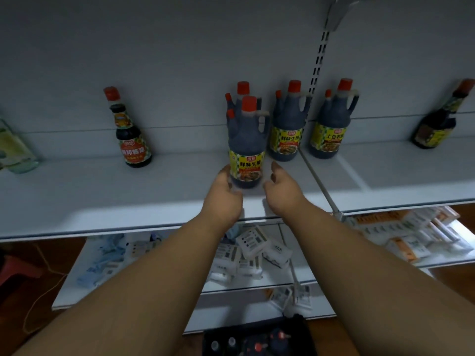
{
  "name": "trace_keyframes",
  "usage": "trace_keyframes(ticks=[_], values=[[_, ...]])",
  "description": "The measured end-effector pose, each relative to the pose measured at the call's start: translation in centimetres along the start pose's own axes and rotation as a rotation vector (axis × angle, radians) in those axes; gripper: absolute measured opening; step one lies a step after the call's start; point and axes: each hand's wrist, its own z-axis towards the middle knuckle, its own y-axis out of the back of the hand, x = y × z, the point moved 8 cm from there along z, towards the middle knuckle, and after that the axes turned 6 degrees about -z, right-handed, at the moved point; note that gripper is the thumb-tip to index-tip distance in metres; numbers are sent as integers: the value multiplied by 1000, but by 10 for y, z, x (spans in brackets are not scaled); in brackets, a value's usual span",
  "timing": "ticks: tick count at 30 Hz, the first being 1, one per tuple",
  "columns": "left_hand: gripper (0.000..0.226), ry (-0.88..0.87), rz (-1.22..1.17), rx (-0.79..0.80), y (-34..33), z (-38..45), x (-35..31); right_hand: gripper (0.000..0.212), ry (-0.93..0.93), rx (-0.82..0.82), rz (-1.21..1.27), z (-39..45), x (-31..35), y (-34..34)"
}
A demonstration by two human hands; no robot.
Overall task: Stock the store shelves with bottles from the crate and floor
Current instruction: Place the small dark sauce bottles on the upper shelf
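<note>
The shelf (77,196) is bare along its front edge; dark bottles (284,124) block its back edge near the middle.

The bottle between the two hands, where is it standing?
In the head view, the front bottle stands upright mid-shelf, left hand and right hand flanking its base, another jug behind on its right.

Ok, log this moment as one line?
phase: placing | object: dark red-capped jug bottle upright on white shelf | left hand: open beside base | right hand: open, apart
</note>
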Motion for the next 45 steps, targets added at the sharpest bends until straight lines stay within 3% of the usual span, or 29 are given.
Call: trace_keyframes(ticks=[8, 14, 31, 38, 45], values=[[50, -36, 242, -79, -21, -145, 17, 49, 189, -3, -181, -131, -26, 24], [52, 48, 267, -78, -61, -232, 85, 47, 218, 111, -303, -214, -116, 10], [35, 311, 395, 114, -148, -274, 438, 41, -50, 339, -372, -223, -435, -188], [34, 418, 422, 201, -189, -279, 604, 57, -169, 566, -577, -230, -597, -281], [59, 493, 461, 326, -230, -244, 718, 69, -128, 773, -704, -213, -684, -350]])
